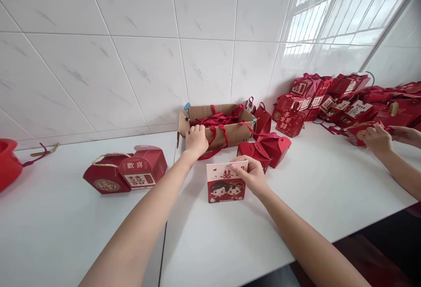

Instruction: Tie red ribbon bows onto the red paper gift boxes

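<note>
My right hand (254, 175) pinches the top right corner of a red and cream candy box (226, 190) printed with two cartoon figures, which stands upright on the table. Over the front left rim of an open cardboard box (235, 134), my left hand (196, 140) has its fingers curled, with the fingertips hidden. Dark red ribbons (219, 119) fill that box, and some hang down its front. Just behind my right hand sit red boxes with ribbon tops (276, 148).
Two red gift boxes (144, 173) stand on the white table at left, near a red plastic container (7, 160). Many finished red boxes (312, 96) pile up at back right. Another person's hands (378, 140) handle a red box there. A tiled wall (141, 72) bounds the back.
</note>
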A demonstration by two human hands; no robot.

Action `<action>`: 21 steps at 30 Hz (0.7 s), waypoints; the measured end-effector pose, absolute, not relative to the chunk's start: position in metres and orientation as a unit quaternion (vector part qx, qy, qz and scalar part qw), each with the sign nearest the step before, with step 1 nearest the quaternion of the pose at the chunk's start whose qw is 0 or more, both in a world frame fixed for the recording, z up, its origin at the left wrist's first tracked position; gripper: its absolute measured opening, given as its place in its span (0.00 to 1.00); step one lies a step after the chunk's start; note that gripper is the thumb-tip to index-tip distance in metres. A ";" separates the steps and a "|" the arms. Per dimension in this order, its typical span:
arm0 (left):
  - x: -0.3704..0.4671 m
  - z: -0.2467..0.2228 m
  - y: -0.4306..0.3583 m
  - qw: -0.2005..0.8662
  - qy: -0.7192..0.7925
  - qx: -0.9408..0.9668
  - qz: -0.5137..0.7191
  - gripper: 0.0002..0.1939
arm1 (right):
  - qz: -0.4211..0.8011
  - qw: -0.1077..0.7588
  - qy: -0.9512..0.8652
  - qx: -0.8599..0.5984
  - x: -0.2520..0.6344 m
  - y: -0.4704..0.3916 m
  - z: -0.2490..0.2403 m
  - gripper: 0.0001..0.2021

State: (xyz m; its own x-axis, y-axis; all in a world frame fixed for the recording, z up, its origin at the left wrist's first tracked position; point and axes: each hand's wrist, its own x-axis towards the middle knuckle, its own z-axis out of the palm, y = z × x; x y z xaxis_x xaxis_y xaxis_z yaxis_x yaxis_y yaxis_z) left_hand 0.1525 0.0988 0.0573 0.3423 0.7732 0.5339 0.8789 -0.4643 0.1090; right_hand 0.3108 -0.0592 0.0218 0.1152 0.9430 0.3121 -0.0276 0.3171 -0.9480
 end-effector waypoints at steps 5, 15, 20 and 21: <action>0.137 0.025 0.074 0.111 -0.426 -0.829 -0.345 0.14 | 0.427 0.602 -0.544 -0.399 0.314 -0.059 0.021 0.13; 0.117 -0.025 0.060 0.109 -0.338 -0.801 -0.481 0.10 | 0.203 0.610 -0.674 -0.364 0.326 -0.058 0.016 0.17; 0.121 -0.029 0.061 0.102 -0.325 -0.796 -0.499 0.10 | 0.031 0.685 -0.626 -0.373 0.336 -0.055 0.020 0.23; 0.121 -0.029 0.061 0.101 -0.322 -0.796 -0.503 0.10 | 0.016 0.697 -0.605 -0.383 0.338 -0.053 0.026 0.23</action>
